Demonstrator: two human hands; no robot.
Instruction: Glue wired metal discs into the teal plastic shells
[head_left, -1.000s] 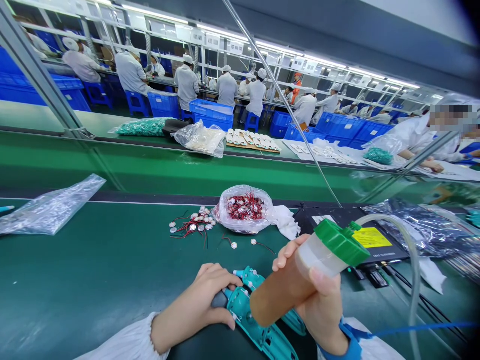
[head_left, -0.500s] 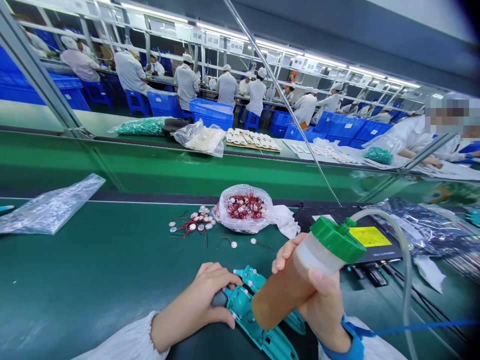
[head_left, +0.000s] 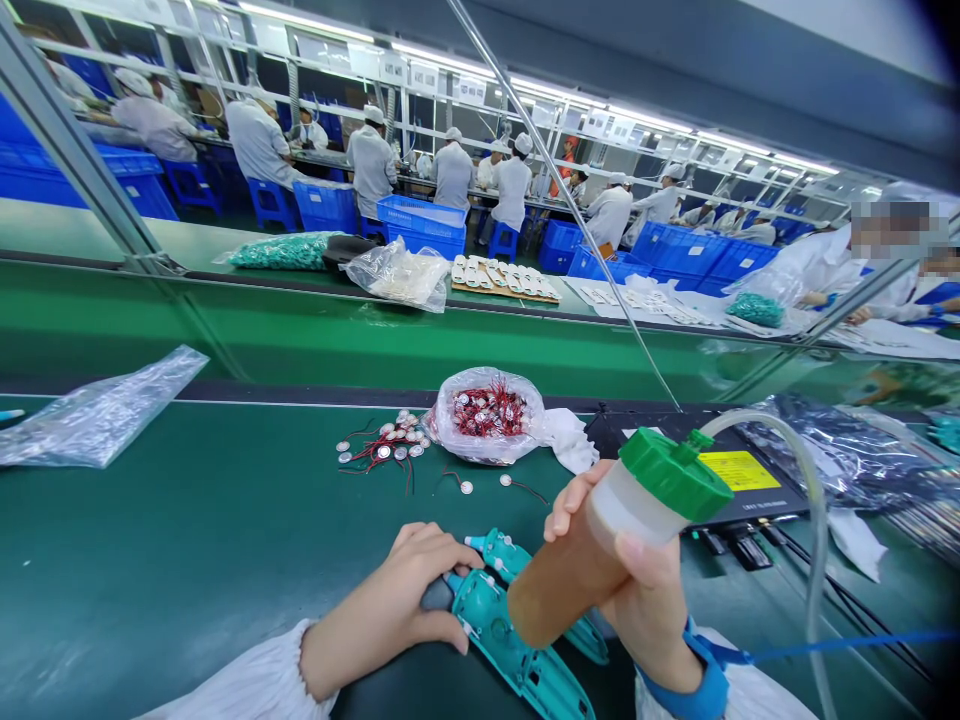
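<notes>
In my right hand (head_left: 649, 600) is a dispensing syringe barrel (head_left: 566, 575) of brown fluid, with a green screw cap and a clear air hose (head_left: 810, 500). I hold it slanted, its lower end over a teal plastic housing half (head_left: 517, 640); its tip is out of sight. My left hand (head_left: 401, 605) curls thumb and fingers around the near-left end of that housing half, steadying it against the table. Behind it lies a second teal housing half (head_left: 502, 552), partly covered by the barrel. Both shells show small white round parts inside.
A plastic bag of red-wired discs (head_left: 491, 412) stands ahead, with loose wired discs (head_left: 390, 440) beside it. To the right are a black box with a yellow label (head_left: 739, 473) and cables. A clear bag (head_left: 105, 410) lies left. Co-workers sit beyond the green divider (head_left: 337, 345).
The barrel has shifted very slightly to the right and up over the housing half. My left hand stays in place.
</notes>
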